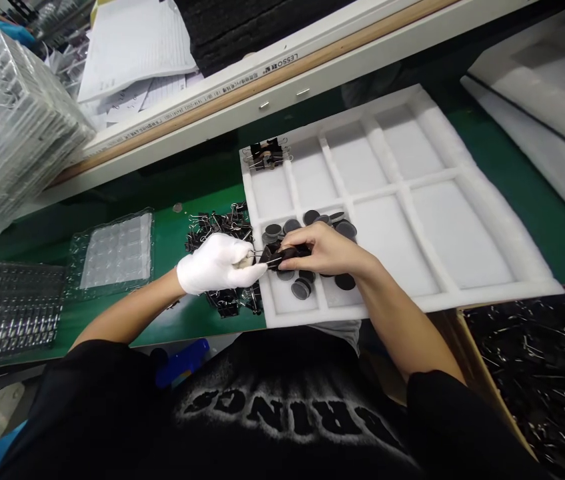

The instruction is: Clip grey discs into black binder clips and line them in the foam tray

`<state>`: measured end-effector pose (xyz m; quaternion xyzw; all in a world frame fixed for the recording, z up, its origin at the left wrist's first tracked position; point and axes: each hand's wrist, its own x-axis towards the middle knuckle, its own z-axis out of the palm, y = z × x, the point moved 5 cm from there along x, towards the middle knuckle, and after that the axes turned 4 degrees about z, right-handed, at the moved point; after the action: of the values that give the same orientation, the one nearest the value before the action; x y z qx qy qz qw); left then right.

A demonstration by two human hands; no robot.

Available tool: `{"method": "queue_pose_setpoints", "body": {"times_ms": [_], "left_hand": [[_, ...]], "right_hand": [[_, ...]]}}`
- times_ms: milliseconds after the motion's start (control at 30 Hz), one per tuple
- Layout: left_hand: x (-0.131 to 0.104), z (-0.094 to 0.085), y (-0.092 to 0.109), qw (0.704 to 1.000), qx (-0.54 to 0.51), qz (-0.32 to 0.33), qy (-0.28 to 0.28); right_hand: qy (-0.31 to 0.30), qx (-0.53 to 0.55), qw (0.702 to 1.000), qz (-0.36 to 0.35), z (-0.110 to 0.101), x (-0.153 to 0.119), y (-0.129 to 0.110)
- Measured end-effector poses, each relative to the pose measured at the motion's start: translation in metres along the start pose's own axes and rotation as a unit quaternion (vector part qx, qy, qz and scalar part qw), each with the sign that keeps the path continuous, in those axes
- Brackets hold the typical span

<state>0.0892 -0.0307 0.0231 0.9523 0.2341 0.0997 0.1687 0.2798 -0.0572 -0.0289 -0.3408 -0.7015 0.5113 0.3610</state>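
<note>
Pinching a black binder clip [278, 256] between them, the gloved left hand [217, 263] and bare right hand [322, 250] meet over the white foam tray [462, 160] — both clenched on it. Black discs [302, 288] lie at six o'clock, a heap of binder clips [217, 225] at nine — just beside.

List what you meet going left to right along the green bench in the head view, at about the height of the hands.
Stack of clear blister trays → single clear blister tray → gloved left hand → binder clip held between both hands → bare right hand → empty compartments of the white foam tray.
</note>
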Motion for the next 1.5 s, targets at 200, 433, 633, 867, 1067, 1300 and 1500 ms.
{"method": "queue_pose_setpoints", "body": {"times_ms": [200, 433, 633, 867, 1067, 1300, 1500], "left_hand": [[-0.003, -0.004, -0.012, 0.979, -0.116, -0.158, -0.061], [0.010, 0.014, -0.007, 0.895, -0.383, -0.228, -0.024], [0.014, -0.003, -0.017, 0.935, -0.277, -0.220, 0.019], [0.019, -0.004, -0.013, 0.956, -0.219, -0.197, 0.001], [0.025, -0.001, -0.009, 0.946, -0.253, -0.204, -0.008], [0.031, -0.004, -0.011, 0.939, -0.279, -0.197, -0.046], [0.071, -0.008, -0.075, 0.984, -0.056, -0.152, 0.068]], "right_hand": [[0.146, -0.113, 0.981, -0.054, -0.006, 0.000, 0.001], [0.247, -0.273, 0.928, -0.057, -0.008, -0.002, 0.002], [0.261, -0.007, 0.964, 0.042, -0.019, -0.005, 0.007], [0.235, 0.203, 0.940, 0.141, -0.015, 0.000, 0.027], [0.277, 0.245, 0.918, 0.147, -0.015, -0.002, 0.030], [0.274, 0.219, 0.924, 0.154, -0.014, 0.000, 0.030], [0.399, 0.112, 0.906, 0.090, -0.034, -0.004, 0.030]]}}
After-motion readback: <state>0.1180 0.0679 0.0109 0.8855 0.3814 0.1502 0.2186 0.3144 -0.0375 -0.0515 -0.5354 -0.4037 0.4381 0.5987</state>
